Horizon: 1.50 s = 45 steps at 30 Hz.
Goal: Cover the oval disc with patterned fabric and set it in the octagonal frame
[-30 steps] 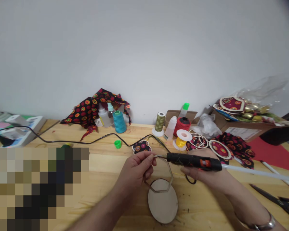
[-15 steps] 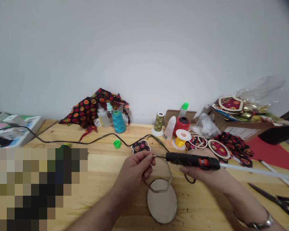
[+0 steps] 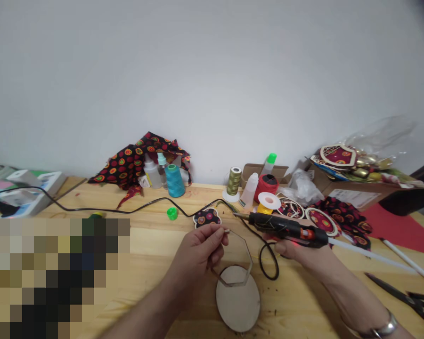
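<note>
now the glue gun your right hand grips has left the frame your left hand pinches, apparently freeing that end.

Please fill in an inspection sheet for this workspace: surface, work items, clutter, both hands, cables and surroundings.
Surface: wooden table, dark specks near the round disc.
Work items: angular frame, overlapping the disc in this view, contact unclear; glue gun with a pale glue stick out of its rear.
Clutter: patterned cloth, teal thread cone, green cap, scissors.
Left hand: fingers pinch the frame.
Right hand: grips the glue gun, nozzle apart from the frame.
Cables: black cord runs from the power strip across the table, looping near the gun.
Surroundings: pale wall; lower left pixelated; other people: nothing seen elsewhere.
</note>
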Each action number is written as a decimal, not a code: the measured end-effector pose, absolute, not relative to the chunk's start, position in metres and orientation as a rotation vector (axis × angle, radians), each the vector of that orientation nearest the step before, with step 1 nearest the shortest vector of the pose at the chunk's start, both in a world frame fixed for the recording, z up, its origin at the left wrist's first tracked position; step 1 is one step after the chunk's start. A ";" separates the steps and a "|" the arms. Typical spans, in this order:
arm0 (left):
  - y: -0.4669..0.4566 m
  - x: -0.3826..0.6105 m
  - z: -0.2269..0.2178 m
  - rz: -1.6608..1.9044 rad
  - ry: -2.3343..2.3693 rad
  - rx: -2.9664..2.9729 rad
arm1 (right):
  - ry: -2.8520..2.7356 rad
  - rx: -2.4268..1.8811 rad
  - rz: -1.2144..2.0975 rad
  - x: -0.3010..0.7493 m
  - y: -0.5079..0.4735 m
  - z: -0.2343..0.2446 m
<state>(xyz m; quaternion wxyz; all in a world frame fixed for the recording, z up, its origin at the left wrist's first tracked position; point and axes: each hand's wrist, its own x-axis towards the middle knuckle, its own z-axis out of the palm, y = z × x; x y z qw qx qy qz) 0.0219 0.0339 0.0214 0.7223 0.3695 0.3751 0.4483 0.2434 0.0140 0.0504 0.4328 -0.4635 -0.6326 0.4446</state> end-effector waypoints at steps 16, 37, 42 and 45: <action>0.031 0.023 0.028 0.968 0.826 0.776 | -1.738 -1.280 0.918 0.241 0.010 0.060; 0.032 0.023 0.028 0.976 0.858 0.799 | -1.704 -1.380 0.954 0.237 0.014 0.056; 0.033 0.023 0.029 0.974 0.859 0.798 | -1.722 -1.405 0.928 0.236 0.013 0.057; 0.033 0.022 0.028 0.976 0.859 0.797 | -1.720 -1.426 0.924 0.235 0.011 0.059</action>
